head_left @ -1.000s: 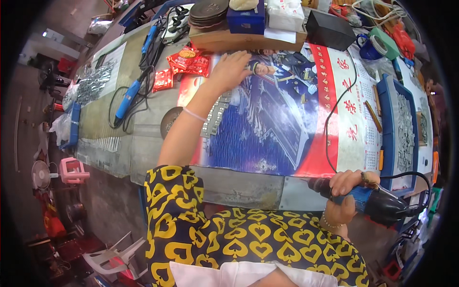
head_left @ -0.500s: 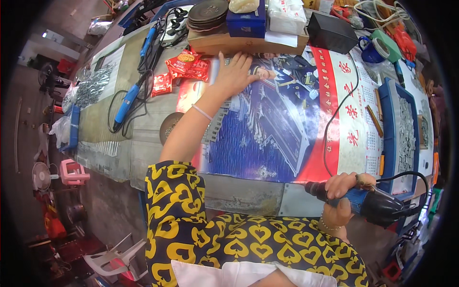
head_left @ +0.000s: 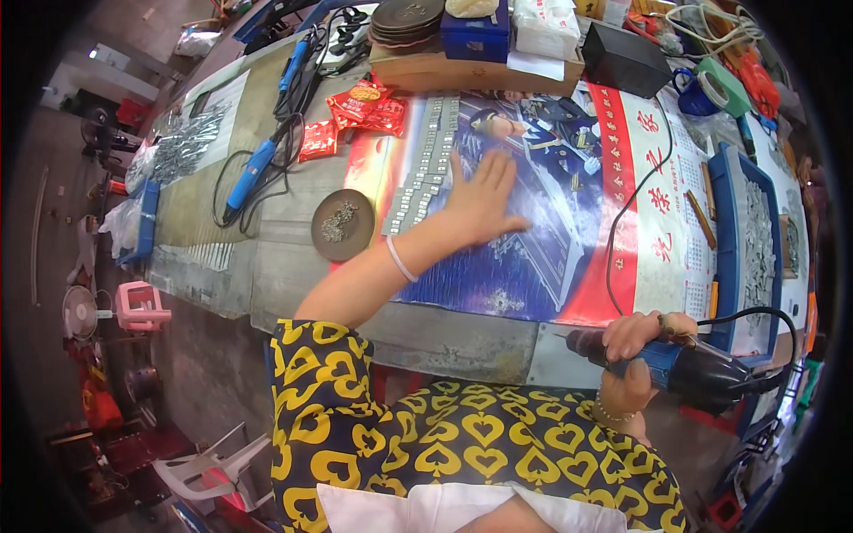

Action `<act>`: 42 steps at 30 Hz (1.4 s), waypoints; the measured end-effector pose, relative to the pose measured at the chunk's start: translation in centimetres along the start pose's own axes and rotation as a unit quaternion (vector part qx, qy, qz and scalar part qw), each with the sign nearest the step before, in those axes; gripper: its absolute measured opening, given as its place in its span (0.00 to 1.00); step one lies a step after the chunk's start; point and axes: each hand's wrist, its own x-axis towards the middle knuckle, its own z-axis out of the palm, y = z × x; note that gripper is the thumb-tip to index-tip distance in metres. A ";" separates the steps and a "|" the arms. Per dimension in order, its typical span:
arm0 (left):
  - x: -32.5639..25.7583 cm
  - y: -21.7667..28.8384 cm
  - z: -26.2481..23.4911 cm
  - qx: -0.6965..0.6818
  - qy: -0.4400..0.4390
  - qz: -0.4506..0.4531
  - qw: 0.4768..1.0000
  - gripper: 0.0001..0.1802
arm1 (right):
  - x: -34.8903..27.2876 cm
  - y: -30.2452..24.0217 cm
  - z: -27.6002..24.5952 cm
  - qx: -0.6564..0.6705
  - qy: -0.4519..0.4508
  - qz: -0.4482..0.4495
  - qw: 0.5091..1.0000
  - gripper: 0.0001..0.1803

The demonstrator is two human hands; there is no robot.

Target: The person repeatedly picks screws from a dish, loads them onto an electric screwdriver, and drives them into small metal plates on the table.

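Large red characters [head_left: 658,200] run down a poster's [head_left: 502,298] pale right side, between smaller characters [head_left: 620,178] on its red band and printed calendar columns [head_left: 699,289]; red packets [head_left: 384,116] bear light lettering.

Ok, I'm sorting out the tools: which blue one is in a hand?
The blue and black drill at lower right: the right hand grips it, while the blue tools on the table's left lie untouched.

Workshop: power tool [head_left: 706,377], metal parts [head_left: 759,240]
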 end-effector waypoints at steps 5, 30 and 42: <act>-4.1 3.2 1.8 -0.049 0.014 0.039 0.998 0.55 | -0.6 -0.1 0.2 -0.030 -0.010 -0.017 0.999 0.26; -9.3 4.0 2.3 -0.261 0.227 0.017 0.938 0.13 | -2.1 -2.0 -0.3 0.021 -0.047 0.021 0.998 0.26; -9.3 4.2 2.5 -0.276 0.217 0.033 0.936 0.11 | -1.9 -0.6 -0.1 -0.043 0.001 -0.011 0.999 0.28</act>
